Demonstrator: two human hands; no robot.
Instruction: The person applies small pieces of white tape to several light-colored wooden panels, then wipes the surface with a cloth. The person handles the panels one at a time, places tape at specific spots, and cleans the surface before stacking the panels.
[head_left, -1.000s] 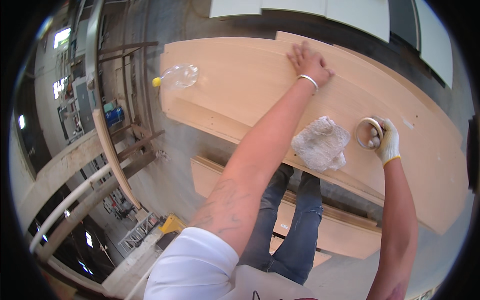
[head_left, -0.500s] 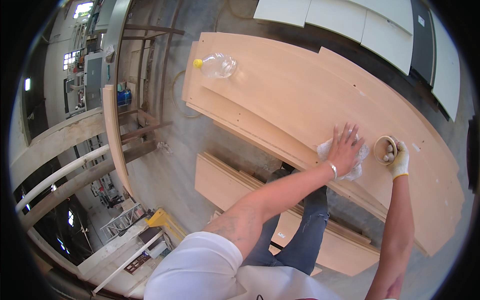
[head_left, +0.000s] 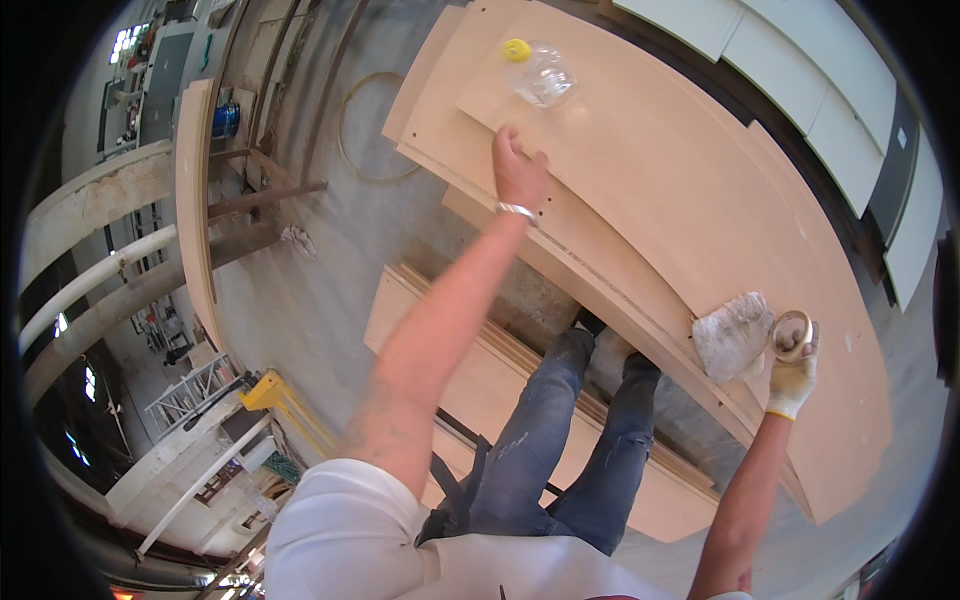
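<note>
My bare left hand (head_left: 520, 178), with a bracelet at the wrist, is over the near edge of the stacked wooden panels (head_left: 650, 170). Its fingers are loosely bent, with a gap between them and the thumb, and nothing is in them. Just beyond it, a clear plastic bottle (head_left: 548, 82) with a yellow cap lies on the top panel, apart from the hand. At the right, my gloved right hand (head_left: 793, 382) grips a cream roll of tape (head_left: 779, 337). A crumpled white rag (head_left: 732, 335) rests on the panels beside the roll.
More wooden panels (head_left: 400, 310) are stacked low behind my legs. White panels (head_left: 790, 90) stand beyond the far side of the worktop. To the left are a metal frame (head_left: 270, 197), an upright board (head_left: 195, 200) and a yellow metal piece (head_left: 268, 391). A hoop (head_left: 345, 140) lies on the floor.
My left hand has let go of the rag and moved left and away from me, toward the bottle. The rag stays on the panels. My right hand still holds the tape roll. The view has shifted.
</note>
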